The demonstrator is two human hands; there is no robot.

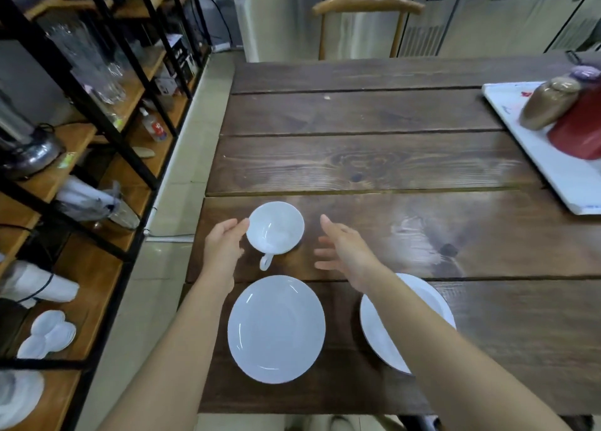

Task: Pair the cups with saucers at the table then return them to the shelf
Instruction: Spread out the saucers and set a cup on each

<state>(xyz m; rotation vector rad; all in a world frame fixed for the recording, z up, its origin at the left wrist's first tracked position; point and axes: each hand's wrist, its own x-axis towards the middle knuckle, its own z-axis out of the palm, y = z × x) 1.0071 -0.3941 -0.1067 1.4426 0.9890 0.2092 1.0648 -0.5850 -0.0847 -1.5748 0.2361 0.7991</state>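
Observation:
A white cup [275, 227] stands upright on the dark wooden table [374, 164], its handle turned toward me. My left hand [223, 245] touches the cup's left rim with its fingertips. To the right of the cup, my right hand [341, 248] hovers with fingers spread, holding nothing. Near the table's front edge lies an empty white saucer [276, 328]. A second white saucer [429, 303] lies to its right, partly hidden under my right forearm.
A black-framed wooden shelf [81, 157] runs along the left, holding glassware, a kettle and white dishes. A white tray [566, 170] with a red container and a brown jar sits at the table's right edge. A wooden chair [367, 4] stands beyond the table's far end.

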